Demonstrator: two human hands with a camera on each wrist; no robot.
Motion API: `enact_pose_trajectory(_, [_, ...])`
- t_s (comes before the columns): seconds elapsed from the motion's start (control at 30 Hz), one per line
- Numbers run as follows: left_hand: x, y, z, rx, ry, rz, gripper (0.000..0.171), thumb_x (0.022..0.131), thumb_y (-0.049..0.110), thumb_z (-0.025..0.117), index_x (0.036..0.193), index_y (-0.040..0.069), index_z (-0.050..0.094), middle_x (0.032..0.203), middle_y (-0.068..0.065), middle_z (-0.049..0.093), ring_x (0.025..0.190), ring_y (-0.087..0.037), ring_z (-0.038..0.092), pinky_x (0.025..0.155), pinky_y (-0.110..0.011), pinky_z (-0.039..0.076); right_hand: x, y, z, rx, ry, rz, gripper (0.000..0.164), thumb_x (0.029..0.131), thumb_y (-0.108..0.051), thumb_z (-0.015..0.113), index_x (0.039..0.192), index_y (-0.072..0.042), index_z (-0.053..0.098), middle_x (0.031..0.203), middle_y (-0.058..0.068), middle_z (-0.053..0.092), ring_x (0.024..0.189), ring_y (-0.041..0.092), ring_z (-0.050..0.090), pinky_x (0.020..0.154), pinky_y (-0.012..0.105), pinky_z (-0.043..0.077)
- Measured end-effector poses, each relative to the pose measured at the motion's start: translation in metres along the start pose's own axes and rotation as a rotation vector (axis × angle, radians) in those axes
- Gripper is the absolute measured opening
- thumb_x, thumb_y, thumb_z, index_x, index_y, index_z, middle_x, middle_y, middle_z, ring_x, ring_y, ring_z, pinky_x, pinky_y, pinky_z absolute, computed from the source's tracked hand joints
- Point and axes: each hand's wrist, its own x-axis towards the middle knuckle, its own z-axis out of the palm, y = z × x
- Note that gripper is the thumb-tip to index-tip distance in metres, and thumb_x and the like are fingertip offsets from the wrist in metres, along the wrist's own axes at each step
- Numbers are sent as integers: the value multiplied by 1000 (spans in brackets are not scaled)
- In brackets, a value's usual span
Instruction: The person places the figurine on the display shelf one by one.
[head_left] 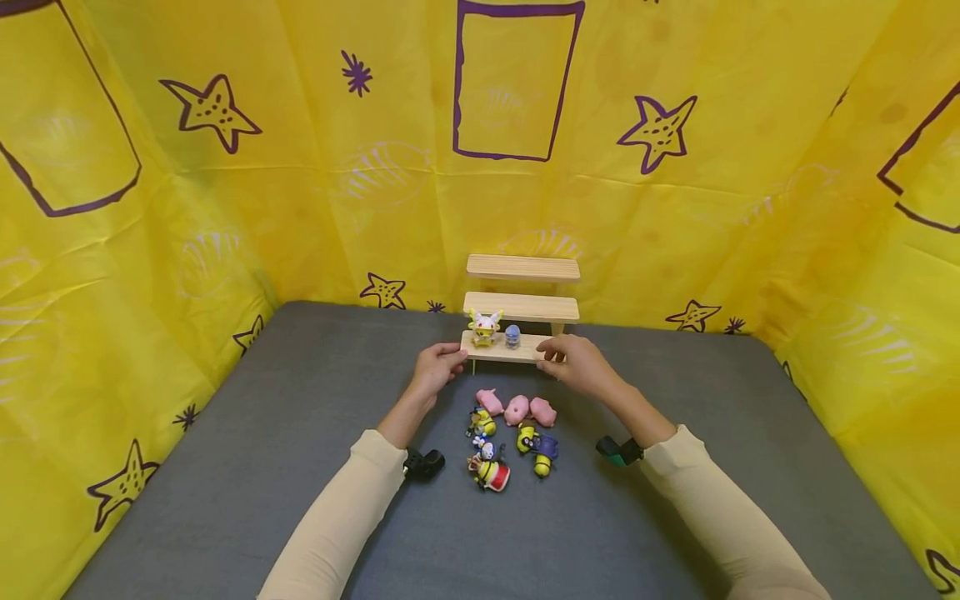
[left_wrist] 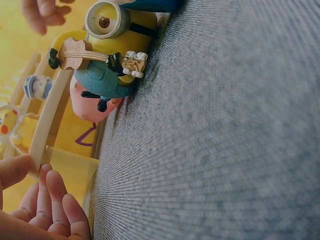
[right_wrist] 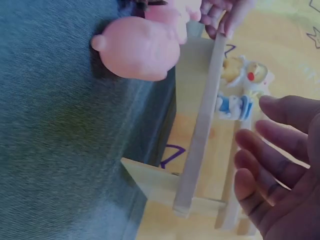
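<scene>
A three-tier wooden display shelf (head_left: 522,307) stands at the back of the grey surface. My left hand (head_left: 438,367) pinches the left end of its lowest tier, thumb above and fingers beneath, as the left wrist view shows. On that tier sit a yellow figurine with a white eared hood (head_left: 484,328) and a small blue-capped figurine (head_left: 512,336). By the tier's right end is my right hand (head_left: 576,363); in the right wrist view its fingers (right_wrist: 272,182) are loosely bent and spread, with nothing held between them.
In front of the shelf lie three pink pig figures (head_left: 517,409). Closer to me are several Minion figurines, one with a guitar (left_wrist: 102,45) and one in red (head_left: 493,476), beside a small white-and-blue figurine (head_left: 487,450). A yellow patterned cloth (head_left: 420,217) hangs behind.
</scene>
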Motion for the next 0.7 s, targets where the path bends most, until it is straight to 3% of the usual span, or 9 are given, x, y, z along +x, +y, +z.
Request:
enact_pose_trajectory(0.3, [-1, 1, 0, 6, 6, -1, 36, 94, 22, 66, 126, 6, 62, 113, -12, 70, 89, -16, 63, 76, -27, 48, -15, 5, 10, 44, -108, 16, 24, 86, -16, 72, 102, 2, 72, 84, 8, 71, 74, 15, 60, 70, 31, 50])
enact_pose_trajectory(0.53, [-2, 0, 0, 4, 2, -5, 36, 94, 22, 65, 126, 6, 62, 113, -13, 69, 91, -18, 63, 77, -28, 48, -17, 12, 18, 74, -282, 66, 24, 89, -21, 69, 102, -1, 73, 89, 6, 72, 75, 12, 59, 70, 29, 50])
enact_pose_trajectory(0.7, [-1, 1, 0, -1, -1, -7, 36, 94, 22, 65, 126, 6, 62, 113, -13, 69, 92, -19, 63, 78, -28, 48, -16, 18, 20, 100, -376, 35, 20, 91, -19, 67, 98, -2, 74, 88, 5, 73, 72, 8, 56, 67, 24, 48])
